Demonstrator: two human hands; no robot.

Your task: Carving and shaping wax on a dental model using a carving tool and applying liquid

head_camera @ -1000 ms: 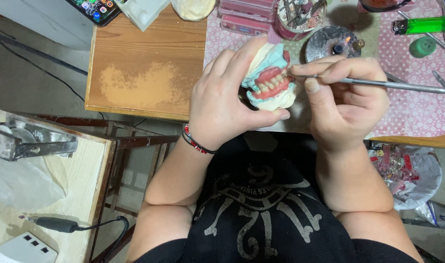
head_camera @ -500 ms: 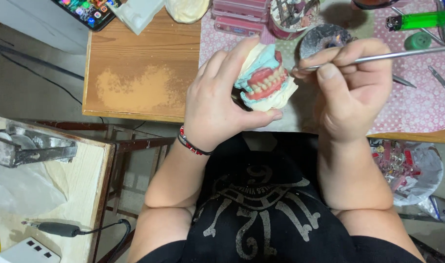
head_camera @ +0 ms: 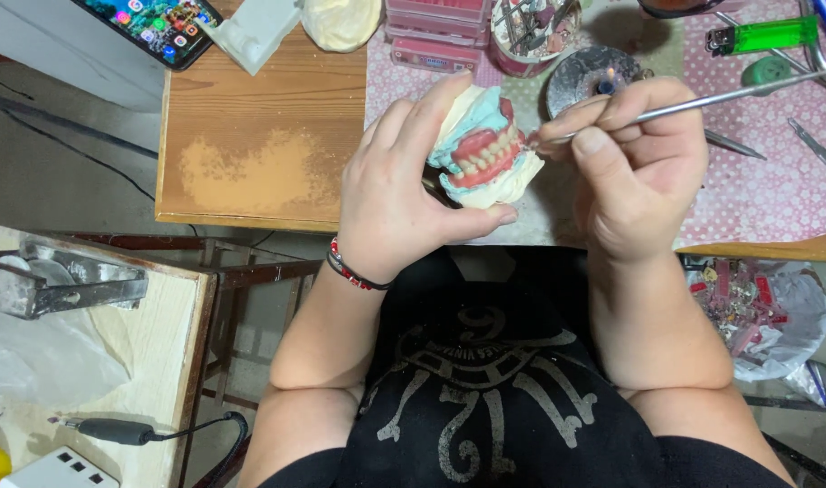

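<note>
The left hand point(head_camera: 395, 194) grips a plaster denture model point(head_camera: 481, 149) above the table's near edge, fingers wrapped around it. The right hand point(head_camera: 639, 158) pinches a thin metal tool point(head_camera: 702, 104), its tip touching the model's pink gum; half a second earlier the tip stood clear of the teeth. Behind, a round tin point(head_camera: 532, 27) holds small instruments, and a dark dish point(head_camera: 589, 81) carries a small flame.
</note>
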